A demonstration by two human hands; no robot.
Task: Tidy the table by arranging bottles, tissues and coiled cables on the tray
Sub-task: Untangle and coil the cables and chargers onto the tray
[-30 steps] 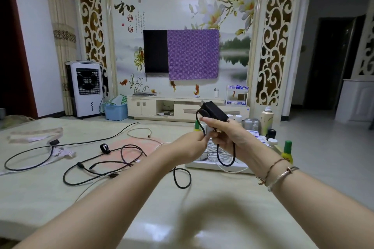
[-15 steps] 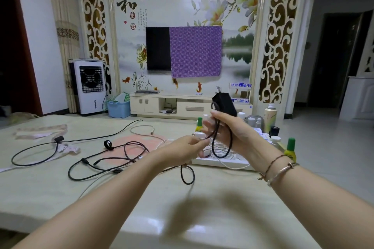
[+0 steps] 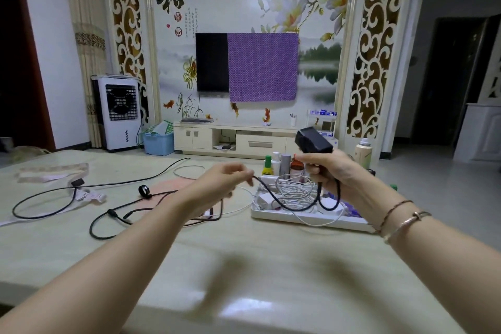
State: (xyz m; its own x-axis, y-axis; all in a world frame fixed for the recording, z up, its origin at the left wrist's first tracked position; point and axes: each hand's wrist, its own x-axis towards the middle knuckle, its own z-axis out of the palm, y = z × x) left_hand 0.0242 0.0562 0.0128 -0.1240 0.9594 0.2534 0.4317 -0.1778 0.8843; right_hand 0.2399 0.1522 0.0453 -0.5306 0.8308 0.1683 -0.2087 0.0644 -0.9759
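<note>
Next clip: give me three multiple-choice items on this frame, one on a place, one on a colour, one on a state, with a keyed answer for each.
1. Where does the white cable bundle lie?
A. in the tray
B. on the floor
C. on the TV stand

2. What colour is the adapter in the right hand?
A. white
B. black
C. blue

3. What is the left hand doing?
A. resting flat
B. holding a bottle
C. pinching the black cable

Answers: 1 A, its coils sit inside the rim; 2 B, its casing is dark; 3 C, the fingertips close on the cord.
</note>
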